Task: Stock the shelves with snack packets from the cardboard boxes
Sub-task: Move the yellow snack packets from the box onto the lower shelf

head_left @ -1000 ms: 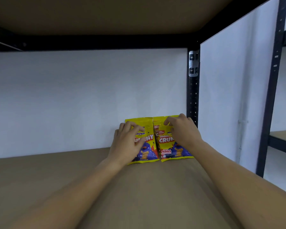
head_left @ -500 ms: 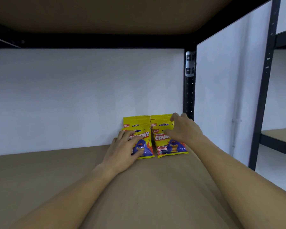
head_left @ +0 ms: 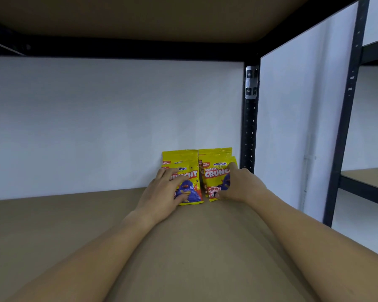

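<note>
Two stacks of yellow snack packets lean upright against the white back wall, at the far right end of the brown shelf board (head_left: 183,247). My left hand (head_left: 165,189) lies across the front of the left packet (head_left: 187,159), with its fingers spread flat and pressing on it. My right hand (head_left: 240,185) grips the right edge of the right packet (head_left: 214,174), index finger near the top corner and thumb at the bottom edge. More packets stand behind each front one. No cardboard box is in view.
A black perforated upright post (head_left: 250,127) stands just right of the packets. The underside of the upper shelf (head_left: 140,16) hangs overhead. A second shelving unit (head_left: 367,178) stands further right. The shelf board stretches left along the wall.
Both hands have slid down from the packets' tops. My right hand now holds the right packet's side edge, with the thumb at its bottom. The packets stand more upright against the wall.
</note>
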